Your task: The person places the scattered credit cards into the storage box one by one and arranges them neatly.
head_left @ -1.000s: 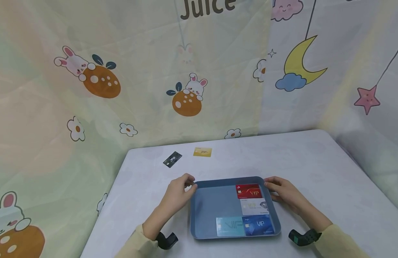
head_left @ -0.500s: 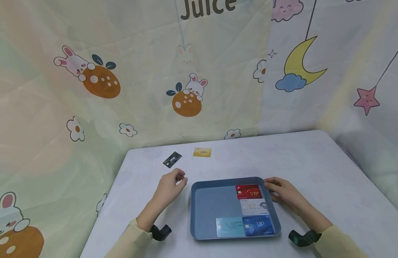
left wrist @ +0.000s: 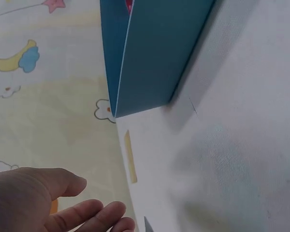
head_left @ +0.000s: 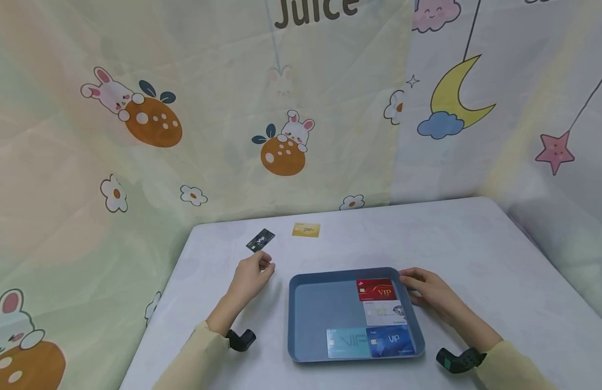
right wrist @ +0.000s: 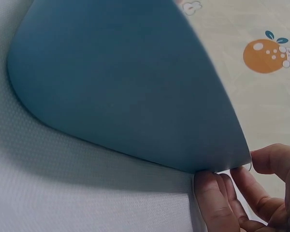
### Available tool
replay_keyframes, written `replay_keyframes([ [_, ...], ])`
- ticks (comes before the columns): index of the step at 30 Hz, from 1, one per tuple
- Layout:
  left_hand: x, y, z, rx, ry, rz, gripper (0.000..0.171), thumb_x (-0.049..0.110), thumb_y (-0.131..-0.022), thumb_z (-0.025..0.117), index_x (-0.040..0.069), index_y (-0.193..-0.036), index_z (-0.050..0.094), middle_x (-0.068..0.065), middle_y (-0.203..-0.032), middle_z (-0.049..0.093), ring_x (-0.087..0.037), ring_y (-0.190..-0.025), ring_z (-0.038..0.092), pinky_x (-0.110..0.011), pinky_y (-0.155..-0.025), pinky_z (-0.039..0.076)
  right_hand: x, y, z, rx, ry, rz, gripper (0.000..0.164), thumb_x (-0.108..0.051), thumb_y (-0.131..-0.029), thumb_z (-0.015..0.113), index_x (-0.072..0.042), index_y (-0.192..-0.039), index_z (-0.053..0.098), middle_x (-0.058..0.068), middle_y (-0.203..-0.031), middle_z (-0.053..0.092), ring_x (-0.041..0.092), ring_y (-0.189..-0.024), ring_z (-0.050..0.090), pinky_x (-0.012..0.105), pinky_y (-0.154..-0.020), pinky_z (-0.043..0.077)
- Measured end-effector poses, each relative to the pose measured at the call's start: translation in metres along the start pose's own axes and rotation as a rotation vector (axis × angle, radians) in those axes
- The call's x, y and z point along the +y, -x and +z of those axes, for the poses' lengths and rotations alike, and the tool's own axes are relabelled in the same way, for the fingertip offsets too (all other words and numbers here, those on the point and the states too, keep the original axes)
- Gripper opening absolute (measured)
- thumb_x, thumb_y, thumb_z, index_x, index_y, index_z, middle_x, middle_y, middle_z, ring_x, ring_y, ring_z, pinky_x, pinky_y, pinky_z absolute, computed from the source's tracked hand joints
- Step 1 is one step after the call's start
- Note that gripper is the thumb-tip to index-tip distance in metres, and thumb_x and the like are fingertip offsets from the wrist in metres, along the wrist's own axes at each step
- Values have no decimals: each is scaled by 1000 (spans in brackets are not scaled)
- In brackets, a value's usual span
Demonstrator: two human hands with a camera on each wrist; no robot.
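Note:
My left hand is above the table, fingertips right at the near end of a black VIP card. Its fingers are loosely bent, with a gap below the thumb in the left wrist view, where the black card shows only as a thin dark sliver. A blue-grey tray lies in front of me. My right hand holds the tray at its far right corner, thumb and fingers on the rim and outer wall. In the tray are a red card, a white card, a light teal card and a blue card.
A gold card lies right of the black one, near the back edge of the white table. A printed cloth backdrop rises behind the table. Each wrist wears a black camera band.
My left hand has left the tray's far left corner and moved left and away from me to the black card. The right hand, tray and cards have stayed put.

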State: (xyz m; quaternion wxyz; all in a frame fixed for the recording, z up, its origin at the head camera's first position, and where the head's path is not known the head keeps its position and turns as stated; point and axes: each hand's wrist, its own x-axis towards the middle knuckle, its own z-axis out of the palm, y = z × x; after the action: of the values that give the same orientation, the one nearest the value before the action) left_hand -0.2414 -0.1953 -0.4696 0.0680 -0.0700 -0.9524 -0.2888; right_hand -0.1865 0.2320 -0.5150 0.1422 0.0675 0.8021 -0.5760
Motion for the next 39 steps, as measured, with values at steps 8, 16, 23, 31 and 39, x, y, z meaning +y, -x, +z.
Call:
replay_keyframes([
  [8,-11,-8,3,17,-13,-13,16,16,-94,70,4,-103,69,-9,-92,76,-25,-89,72,-42,-79,60,-3,1,1,-1,5,1,55,-32,-106,58,7,-143,49,30,-143,54,35,-123,61,36,-93,61],
  [16,-17,-15,2,16,-19,-35,17,16,-93,69,3,-105,69,-11,-95,76,-26,-91,72,-43,-82,60,-5,0,1,7,4,16,54,-32,-106,59,7,-142,49,30,-143,53,38,-125,59,37,-94,61],
  [23,-20,-17,2,12,-18,-67,18,16,-94,67,1,-105,69,-13,-98,76,-27,-92,72,-43,-83,60,-8,0,2,8,6,19,54,-31,-106,59,8,-142,49,31,-143,53,38,-124,60,38,-94,61],
  [31,-26,-19,5,18,-26,-70,19,16,-93,67,1,-104,69,-12,-95,75,-26,-89,71,-43,-81,59,-7,0,4,8,7,7,52,-30,-106,58,7,-142,50,30,-142,54,35,-122,61,37,-93,62],
  [39,-30,-24,8,17,-10,-93,20,16,-92,68,1,-106,68,-12,-96,75,-26,-90,71,-43,-82,59,-4,2,1,2,10,5,54,-31,-106,58,7,-142,49,30,-142,54,33,-120,61,36,-92,62],
])
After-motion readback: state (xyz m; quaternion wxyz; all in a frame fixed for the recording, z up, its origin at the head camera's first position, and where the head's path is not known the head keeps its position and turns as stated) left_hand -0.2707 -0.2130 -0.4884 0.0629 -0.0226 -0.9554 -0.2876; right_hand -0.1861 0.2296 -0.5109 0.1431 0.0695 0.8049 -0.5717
